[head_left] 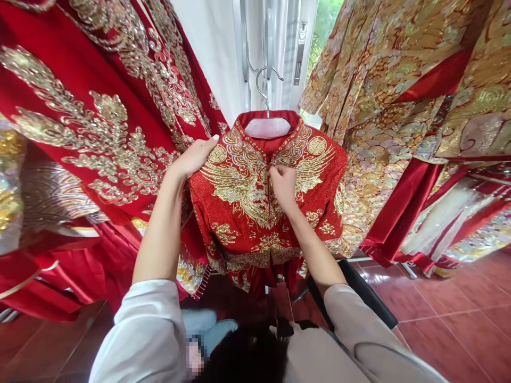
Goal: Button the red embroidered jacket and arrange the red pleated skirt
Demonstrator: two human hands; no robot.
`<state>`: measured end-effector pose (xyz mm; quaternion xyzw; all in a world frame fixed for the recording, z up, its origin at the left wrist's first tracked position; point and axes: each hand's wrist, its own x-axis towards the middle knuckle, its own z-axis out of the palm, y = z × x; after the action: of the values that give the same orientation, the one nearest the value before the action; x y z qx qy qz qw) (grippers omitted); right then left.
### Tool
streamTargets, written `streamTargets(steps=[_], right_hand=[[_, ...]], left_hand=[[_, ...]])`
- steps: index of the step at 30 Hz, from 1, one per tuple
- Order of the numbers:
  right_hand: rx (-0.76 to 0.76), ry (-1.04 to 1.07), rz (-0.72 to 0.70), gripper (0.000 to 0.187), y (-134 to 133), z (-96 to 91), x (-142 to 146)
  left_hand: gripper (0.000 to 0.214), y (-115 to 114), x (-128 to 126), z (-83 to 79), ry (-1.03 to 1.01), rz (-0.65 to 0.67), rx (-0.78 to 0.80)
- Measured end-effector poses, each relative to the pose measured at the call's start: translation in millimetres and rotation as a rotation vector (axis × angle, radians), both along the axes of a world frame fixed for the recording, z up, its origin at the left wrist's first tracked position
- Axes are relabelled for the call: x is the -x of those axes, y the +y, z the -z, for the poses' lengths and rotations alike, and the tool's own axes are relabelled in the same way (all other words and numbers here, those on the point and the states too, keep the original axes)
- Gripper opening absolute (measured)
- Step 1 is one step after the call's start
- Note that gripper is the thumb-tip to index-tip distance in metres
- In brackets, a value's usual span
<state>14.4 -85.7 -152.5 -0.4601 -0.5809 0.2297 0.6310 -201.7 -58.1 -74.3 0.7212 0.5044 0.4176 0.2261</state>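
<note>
A red jacket (255, 213) with dense gold phoenix embroidery hangs in front of me on a white hanger (268, 126) with a metal hook. My left hand (196, 155) grips the jacket's left shoulder, thumb on top. My right hand (282, 186) pinches the front closure at the middle of the chest, just below the collar. Both sleeves of my pale top are pushed up.
More red and gold embroidered garments hang close on the left (91, 122) and right (399, 96). A window with a white frame (297, 53) is behind the jacket. Red floor tiles (451, 319) show at lower right, with a dark seat edge (367, 295).
</note>
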Motion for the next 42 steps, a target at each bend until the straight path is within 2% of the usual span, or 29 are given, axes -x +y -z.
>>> streamTargets(steps=[5, 7, 9, 12, 15, 17, 19, 22, 24, 26, 28, 30, 32, 33, 35, 36, 38, 40, 42], right_hand=[[0.129, 0.119, -0.175, 0.026, -20, 48.1, -2], [0.173, 0.216, -0.202, 0.025, -25, 54.0, -3], [0.163, 0.270, -0.236, 0.029, -25, 46.4, -3], [0.114, 0.294, -0.335, 0.034, -19, 21.7, -2], [0.100, 0.377, -0.354, 0.026, -11, 1.5, 4], [0.095, 0.458, -0.320, 0.022, -7, -2.1, 7], [0.106, 0.511, -0.300, 0.021, -5, 5.3, 7], [0.261, 0.484, -0.272, 0.021, -12, 41.4, 3], [0.444, 0.408, -0.209, 0.020, -25, 81.5, -1], [0.562, 0.358, -0.162, 0.021, -46, 128.8, -5], [0.656, 0.298, -0.129, 0.024, -73, 175.9, -10], [0.756, 0.218, -0.102, 0.030, -98, 214.8, -17], [0.810, 0.126, -0.073, 0.033, -118, 238.6, -30], [0.817, 0.079, -0.059, 0.034, -124, 243.0, -39], [0.800, -0.001, -0.035, 0.033, -129, 233.9, -60], [0.771, -0.048, -0.014, 0.031, -126, 219.8, -71], [0.651, -0.144, 0.074, 0.025, -114, 174.1, -95], [0.245, -0.357, 0.330, 0.029, -91, 113.0, -118], [-0.132, -0.487, 0.517, 0.046, -59, 52.3, -137]], left_hand=[[0.045, 0, -1, 2.1, -0.009, -0.007, -0.019], [0.045, -1, -1, 2.2, -0.019, 0.001, -0.004], [0.044, -2, -1, 2.2, -0.020, 0.026, 0.009], [0.043, -3, -2, 2.8, -0.027, 0.070, 0.001], [0.042, -5, -4, 3.7, -0.039, 0.047, -0.016], [0.041, -6, -5, 4.4, -0.042, 0.014, -0.005], [0.041, -6, -5, 5.0, -0.038, 0.001, -0.003], [0.043, -5, -3, 5.3, -0.017, 0.023, -0.031], [0.045, -3, -2, 5.0, 0.011, 0.025, -0.059], [0.046, -4, -1, 5.3, 0.079, -0.021, -0.116], [0.046, -9, -2, 8.6, 0.185, -0.129, -0.221], [0.043, -20, -6, 16.8, 0.265, -0.292, -0.350], [0.042, -34, -12, 29.6, 0.280, -0.440, -0.449], [0.046, -39, -15, 36.6, 0.276, -0.492, -0.481], [0.060, -47, -21, 48.7, 0.280, -0.536, -0.504], [0.064, -49, -22, 52.6, 0.281, -0.544, -0.505], [0.059, -48, -21, 54.9, 0.271, -0.548, -0.490], [0.049, -43, -13, 50.3, 0.244, -0.517, -0.463], [0.042, -36, 1, 41.6, 0.195, -0.430, -0.418]])
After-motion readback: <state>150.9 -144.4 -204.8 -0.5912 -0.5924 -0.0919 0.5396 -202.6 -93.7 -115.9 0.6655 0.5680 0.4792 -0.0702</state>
